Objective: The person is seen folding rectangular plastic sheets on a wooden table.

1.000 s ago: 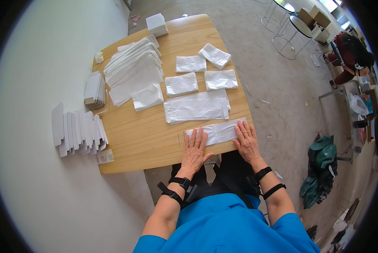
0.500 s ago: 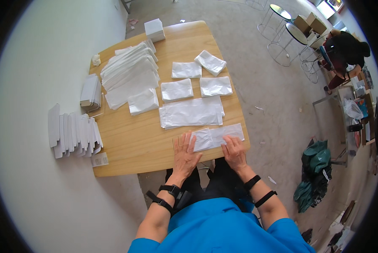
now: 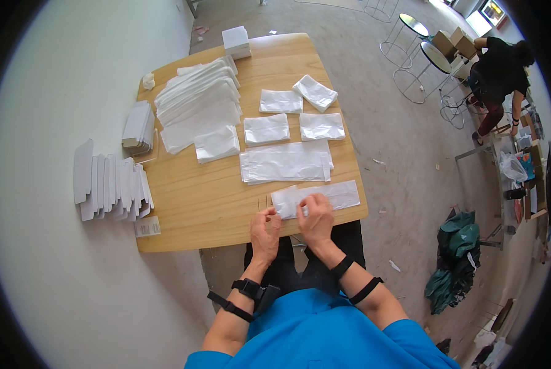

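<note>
Left hand (image 3: 265, 234): fingers bent at sheet's (image 3: 344, 194) left end; grip I cannot tell;
Right hand (image 3: 317, 221): bent over sheet; grip unclear also;
Sheet: along table's (image 3: 208, 206) near edge, by right corner;
Care: probably better align edges, press evenly.

No legible text. Small white rectangular paper slip (image 3: 147, 226) on the near left corner of the light-brown wooden table (image 3: 195, 206): faint grey print, too small to read. Short thin dark lines (image 3: 262, 202) on the same tabletop, no readable characters. Blue flat package (image 3: 526, 161), far right: any print too blurred.
</note>
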A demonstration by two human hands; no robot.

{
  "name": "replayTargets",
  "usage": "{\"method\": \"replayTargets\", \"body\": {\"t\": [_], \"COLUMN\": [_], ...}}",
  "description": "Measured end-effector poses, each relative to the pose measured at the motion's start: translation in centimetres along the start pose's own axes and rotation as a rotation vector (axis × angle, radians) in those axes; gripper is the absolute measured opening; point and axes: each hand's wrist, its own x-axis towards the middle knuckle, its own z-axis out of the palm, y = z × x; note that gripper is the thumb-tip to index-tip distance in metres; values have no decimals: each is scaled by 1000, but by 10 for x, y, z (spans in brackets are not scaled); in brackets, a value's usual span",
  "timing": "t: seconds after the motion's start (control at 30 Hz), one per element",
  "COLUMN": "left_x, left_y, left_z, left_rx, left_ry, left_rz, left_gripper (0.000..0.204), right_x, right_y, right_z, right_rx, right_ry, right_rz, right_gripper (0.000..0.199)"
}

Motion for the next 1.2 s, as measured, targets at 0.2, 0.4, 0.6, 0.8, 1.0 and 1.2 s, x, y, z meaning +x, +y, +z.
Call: {"method": "replayTargets", "body": {"t": [0.2,0.4,0.6,0.8,1.0,1.2], "left_x": [-1,-2,-8,-12,-19,-21], "left_y": [-5,-46,7,-9,-46,-62], "left_z": [-19,-48,-35,-27,-62,-97], "left_rx": [-955,-269,429,625,772,889], "left_ry": [231,575,34,-212,-253,-98], "left_rz": [-522,-415,343,407,365,255], "left_gripper": [57,54,75,91,70,51], "right_x": [-29,-23,-14,-11,-14,-12], "right_y": [-39,11,48,73,84,87], "right_z": [24,12,-4,-16,-15,-18], "right_rx": [355,284,118,-199,-379,-361], "right_ry": [-90,-76,4,50,-82,-104], "right_rz": [-418,-264,-210,-237,-424,-422], "right_gripper": [12,15,19,36,36,39]}}
